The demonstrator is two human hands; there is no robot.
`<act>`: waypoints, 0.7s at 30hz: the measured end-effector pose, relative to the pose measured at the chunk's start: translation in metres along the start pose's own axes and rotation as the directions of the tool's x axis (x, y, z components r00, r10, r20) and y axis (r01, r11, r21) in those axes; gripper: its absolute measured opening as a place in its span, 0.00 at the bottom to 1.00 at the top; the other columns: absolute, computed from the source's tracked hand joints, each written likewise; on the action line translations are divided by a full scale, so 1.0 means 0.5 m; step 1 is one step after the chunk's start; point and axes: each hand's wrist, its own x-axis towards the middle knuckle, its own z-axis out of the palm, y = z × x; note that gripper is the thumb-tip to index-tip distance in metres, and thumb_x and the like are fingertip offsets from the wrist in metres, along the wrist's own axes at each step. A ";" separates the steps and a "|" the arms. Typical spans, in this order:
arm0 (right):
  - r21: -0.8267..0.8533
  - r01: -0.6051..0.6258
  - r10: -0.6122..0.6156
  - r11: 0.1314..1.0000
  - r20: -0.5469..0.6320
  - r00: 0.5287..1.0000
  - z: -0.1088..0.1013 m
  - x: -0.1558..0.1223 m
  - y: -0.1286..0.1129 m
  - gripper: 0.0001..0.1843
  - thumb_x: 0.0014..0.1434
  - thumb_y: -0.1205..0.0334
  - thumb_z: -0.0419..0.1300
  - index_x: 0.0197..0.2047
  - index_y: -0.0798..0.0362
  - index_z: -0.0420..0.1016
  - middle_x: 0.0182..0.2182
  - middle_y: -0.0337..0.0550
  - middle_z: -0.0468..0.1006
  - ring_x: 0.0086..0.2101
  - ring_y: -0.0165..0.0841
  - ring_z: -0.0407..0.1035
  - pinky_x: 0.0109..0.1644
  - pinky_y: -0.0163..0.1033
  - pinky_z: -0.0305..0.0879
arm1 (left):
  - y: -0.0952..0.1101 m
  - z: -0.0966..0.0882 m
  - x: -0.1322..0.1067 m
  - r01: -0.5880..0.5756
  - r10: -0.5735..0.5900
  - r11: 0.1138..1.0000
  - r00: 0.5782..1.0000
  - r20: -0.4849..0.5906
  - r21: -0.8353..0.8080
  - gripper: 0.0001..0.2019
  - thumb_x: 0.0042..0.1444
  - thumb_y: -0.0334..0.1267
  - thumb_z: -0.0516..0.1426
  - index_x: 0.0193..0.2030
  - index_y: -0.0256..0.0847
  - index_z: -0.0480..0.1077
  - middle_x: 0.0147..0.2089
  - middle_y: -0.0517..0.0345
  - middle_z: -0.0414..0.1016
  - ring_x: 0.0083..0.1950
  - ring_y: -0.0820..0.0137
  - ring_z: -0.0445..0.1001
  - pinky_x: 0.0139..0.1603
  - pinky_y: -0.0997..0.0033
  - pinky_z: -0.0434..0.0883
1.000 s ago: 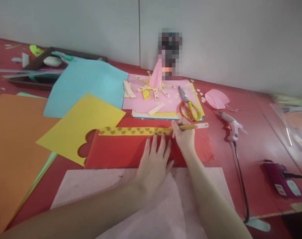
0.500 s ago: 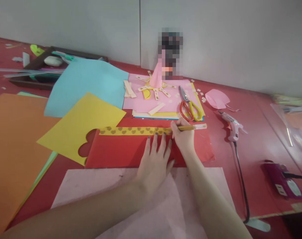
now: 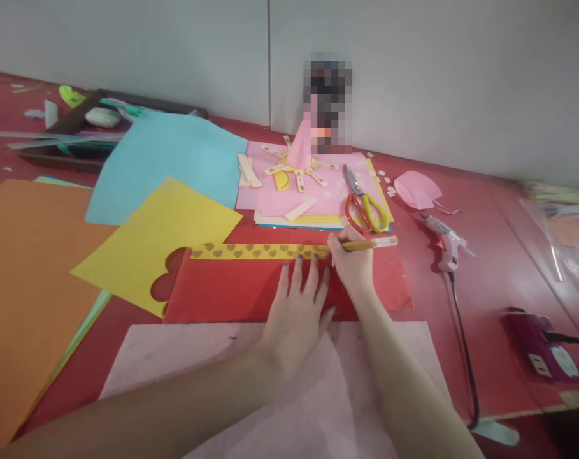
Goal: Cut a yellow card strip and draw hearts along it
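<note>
My left hand [image 3: 296, 309] lies flat with fingers spread on a red paper sheet [image 3: 232, 290], fingertips touching the lower edge of a yellow ruler with a heart pattern [image 3: 260, 251]. My right hand [image 3: 351, 261] is closed around a yellow pen [image 3: 372, 243], its tip at the ruler's right end. The ruler lies along the top of the red sheet. A pale pink sheet [image 3: 184, 357] lies under both forearms.
Yellow paper with a cut-out [image 3: 160, 242], blue paper [image 3: 165, 162] and orange paper [image 3: 26, 280] lie to the left. Scissors [image 3: 363, 207] rest on a pink sheet with a pink cone [image 3: 299, 150]. A glue gun [image 3: 444, 245] with cable and a purple power strip [image 3: 540, 347] sit right.
</note>
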 end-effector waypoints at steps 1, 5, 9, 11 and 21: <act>-0.005 -0.003 0.003 1.000 -0.009 1.000 0.000 0.000 0.001 0.15 0.52 0.62 0.54 0.18 0.50 0.53 0.10 0.27 0.59 0.16 0.26 0.60 0.24 0.31 0.57 | 0.000 0.000 0.000 -0.002 0.002 1.000 1.000 -0.001 0.006 0.27 0.61 0.46 0.39 0.63 0.35 0.52 0.64 0.45 0.54 0.65 0.50 0.49 0.63 0.48 0.48; 0.050 -0.029 0.029 0.998 -0.001 1.000 -0.001 0.000 0.000 0.15 0.53 0.62 0.54 0.19 0.50 0.53 0.10 0.27 0.58 0.16 0.27 0.64 0.22 0.30 0.57 | 0.000 -0.001 0.000 -0.007 0.007 1.000 1.000 -0.008 0.000 0.27 0.61 0.45 0.39 0.63 0.34 0.52 0.64 0.43 0.54 0.65 0.50 0.49 0.63 0.48 0.48; 0.081 -0.041 0.041 0.996 -0.004 0.999 -0.002 -0.001 -0.007 0.15 0.53 0.60 0.54 0.20 0.50 0.53 0.09 0.26 0.58 0.15 0.27 0.66 0.22 0.30 0.57 | 0.000 -0.001 0.001 0.005 -0.005 1.000 1.000 -0.002 -0.019 0.26 0.61 0.46 0.40 0.63 0.35 0.53 0.64 0.44 0.55 0.65 0.51 0.49 0.63 0.48 0.47; 0.070 -0.035 0.035 0.997 -0.007 0.999 -0.002 -0.002 -0.007 0.15 0.53 0.60 0.53 0.20 0.50 0.53 0.10 0.27 0.59 0.16 0.27 0.66 0.22 0.30 0.58 | 0.000 -0.001 0.001 0.007 -0.007 1.000 1.000 -0.002 -0.017 0.26 0.61 0.46 0.39 0.63 0.36 0.53 0.64 0.45 0.55 0.65 0.51 0.49 0.63 0.48 0.48; 0.068 -0.008 0.007 0.998 0.019 1.000 -0.001 -0.001 -0.002 0.15 0.54 0.60 0.53 0.20 0.50 0.54 0.09 0.27 0.60 0.15 0.26 0.63 0.23 0.30 0.59 | -0.001 -0.002 0.001 -0.009 0.009 1.000 1.000 -0.001 0.012 0.27 0.61 0.45 0.38 0.63 0.34 0.53 0.64 0.44 0.55 0.64 0.49 0.50 0.62 0.48 0.49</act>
